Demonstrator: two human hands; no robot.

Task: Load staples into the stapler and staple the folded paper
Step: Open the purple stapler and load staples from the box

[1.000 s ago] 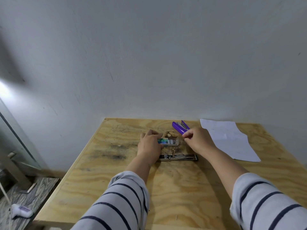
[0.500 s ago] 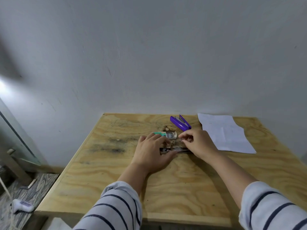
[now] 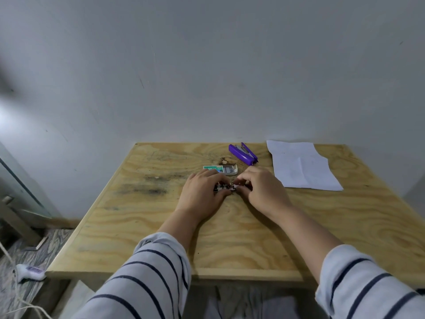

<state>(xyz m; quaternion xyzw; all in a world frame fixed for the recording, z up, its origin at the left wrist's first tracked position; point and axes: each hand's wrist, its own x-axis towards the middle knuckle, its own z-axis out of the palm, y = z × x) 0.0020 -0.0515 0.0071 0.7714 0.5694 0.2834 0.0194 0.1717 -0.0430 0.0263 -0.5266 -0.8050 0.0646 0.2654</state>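
A metal stapler (image 3: pixel 221 188) lies mid-table, mostly hidden under my hands. My left hand (image 3: pixel 202 192) grips its left part with curled fingers. Fingertips of my right hand (image 3: pixel 262 189) pinch a small strip of staples (image 3: pixel 232 187) at the stapler's middle; the strip is barely visible. Just behind my hands an open staple box (image 3: pixel 220 169) with a green label lies flat. A purple stapler (image 3: pixel 242 154) lies farther back, hinged open. The white folded paper (image 3: pixel 301 168) lies flat at the back right, apart from both hands.
The plywood table (image 3: pixel 241 238) stands against a grey wall, with dark smudges (image 3: pixel 147 189) on its left part. On the floor at the left lie a small white device (image 3: pixel 31 271) and a cord.
My right hand came from the staple box down to the metal stapler. My left hand left the box and closed on the stapler. The camera tilted, so the table sits lower in view.
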